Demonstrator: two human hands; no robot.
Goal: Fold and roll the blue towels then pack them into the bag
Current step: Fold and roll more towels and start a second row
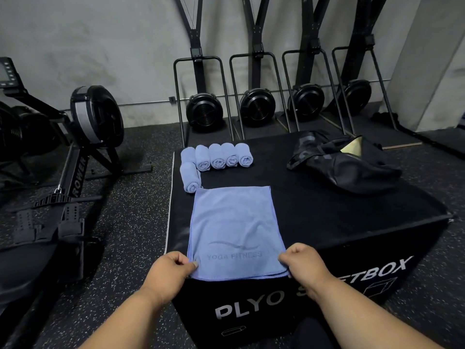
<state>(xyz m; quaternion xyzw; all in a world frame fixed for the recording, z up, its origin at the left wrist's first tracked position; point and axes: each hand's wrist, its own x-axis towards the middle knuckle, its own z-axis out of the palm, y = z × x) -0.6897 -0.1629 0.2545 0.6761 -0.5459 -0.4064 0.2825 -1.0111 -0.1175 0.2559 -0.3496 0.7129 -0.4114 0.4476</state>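
a folded towel [234,233] lies flat in the lower middle of the frame on top of a black plyo box [327,197], its near edge at the box's front lip. the left hand [168,270] pinches the near left corner, thumb on top and fingers curled under; the right hand [305,263] pinches the near right corner the same way, so each grip is closed on cloth. judging by this, the folding looks done and the rolling is about to start: the next move calls for turning the near edge over tightly and evenly, both hands working together, then rolling away toward the far edge so the sides stay level. six rolled towels [217,157] sit at centre frame, five in a row and one just in front of the row's left end, close to the flat towel's far left corner. the bag [347,162] lies open at the right of centre, well apart from the rolls, and nothing blue shows in it, so packing seems not yet begun. the towel reads "yoga fitness" under a wave mark. the box front reads "plyo" and then "...tbox", partly hidden by the right arm. a rower [78,182] at the left shows "rower".
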